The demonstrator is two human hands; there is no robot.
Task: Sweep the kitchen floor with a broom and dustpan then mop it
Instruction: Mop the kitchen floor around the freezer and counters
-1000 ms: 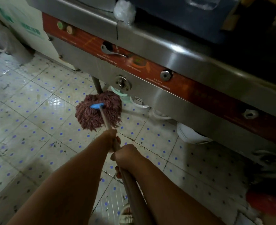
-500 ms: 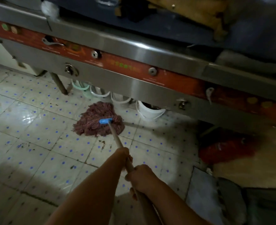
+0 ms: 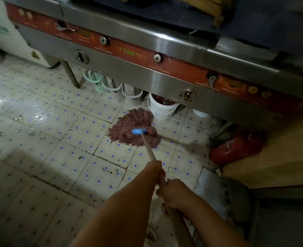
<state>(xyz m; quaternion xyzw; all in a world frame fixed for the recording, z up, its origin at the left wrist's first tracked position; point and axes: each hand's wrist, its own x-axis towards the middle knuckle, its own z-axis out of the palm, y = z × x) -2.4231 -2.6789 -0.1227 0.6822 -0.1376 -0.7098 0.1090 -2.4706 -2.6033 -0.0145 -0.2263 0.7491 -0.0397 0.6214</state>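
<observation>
Head view was taken down onto the tiled floor [image 3: 45, 125] in front of a steel cooking range [image 3: 173, 50]. Farthest left under the range, a pale green container [image 3: 93, 81] was seen, then two white tubs [image 3: 111, 86] whose contents could not be told, then a white bucket [image 3: 162, 107] in which something dark red was visible. The mop head [image 3: 134, 129], maroon with a blue collar [image 3: 138, 131], was spread flat on the floor just beside that bucket. The mop handle [image 3: 149, 148] was gripped by both hands: the left hand [image 3: 156, 167] was wrapped round it lower down, and the right hand [image 3: 175, 193] was curled round it just behind. Farther right, a red cylinder [image 3: 236, 147] was lying on the floor against the wall.

The mopping stage was judged to be in hand. The bucket could be knocked or tipped if the mop head were pushed further under the range, and its contents spilled onto the wet tiles. The strands could also be snagged on the range leg [image 3: 71, 75] or the cylinder. A slip on the glossy wet patch at left was thought possible.
</observation>
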